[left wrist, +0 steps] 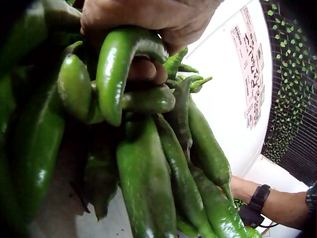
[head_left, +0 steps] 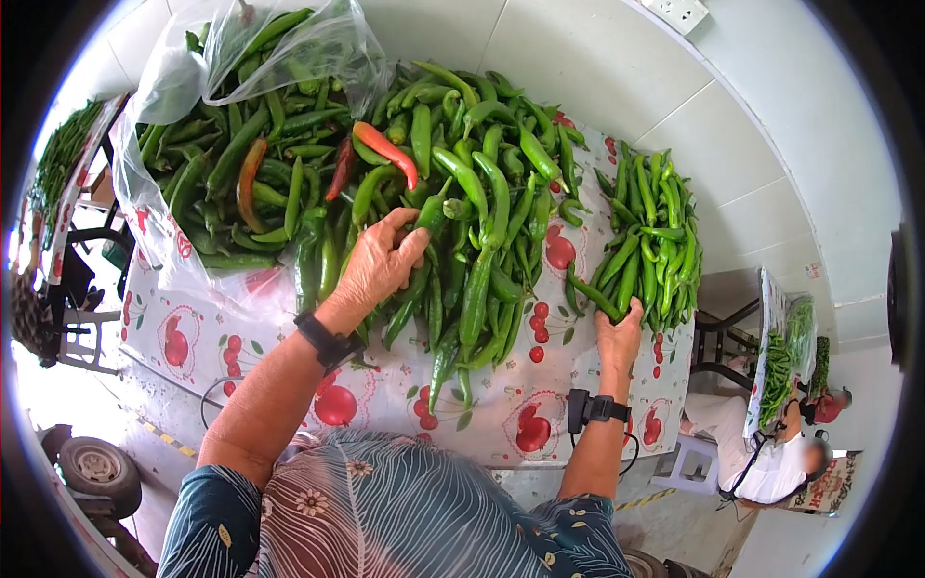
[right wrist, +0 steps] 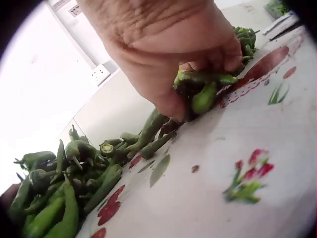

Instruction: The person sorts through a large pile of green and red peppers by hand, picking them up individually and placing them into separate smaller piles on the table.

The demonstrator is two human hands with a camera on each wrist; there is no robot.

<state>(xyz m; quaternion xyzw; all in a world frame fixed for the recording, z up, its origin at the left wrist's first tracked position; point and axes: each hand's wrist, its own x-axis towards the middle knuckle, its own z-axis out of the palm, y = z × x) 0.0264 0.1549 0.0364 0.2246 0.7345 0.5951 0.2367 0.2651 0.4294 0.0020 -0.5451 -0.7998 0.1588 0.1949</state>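
A table with a white cloth [head_left: 385, 405] printed with red cherries fills most of the head view. On it lies a big heap of long green peppers [head_left: 462, 193], loose and mixed up, with a few red ones [head_left: 385, 149] among them. The far left part of the heap sits in a clear plastic bag [head_left: 164, 125] that is pulled open, likely so the peppers can spill out onto the cloth. To the right is a smaller pile of green peppers [head_left: 650, 231], laid side by side and pointing the same way, so it looks like a neat pile kept apart from the messy heap. The left hand [head_left: 381, 260] is in the big heap. Its fingers are curled around a green pepper [left wrist: 116, 64], and the left wrist view shows the pepper bent over a finger, with more peppers hanging under it. The right hand [head_left: 619, 332] is at the near end of the small pile. Its fingers [right wrist: 218, 49] are bent down and pinch the ends of a few peppers [right wrist: 203, 87] right on the cloth, as if to keep them lined up. Both wrists wear black bands with small cameras.
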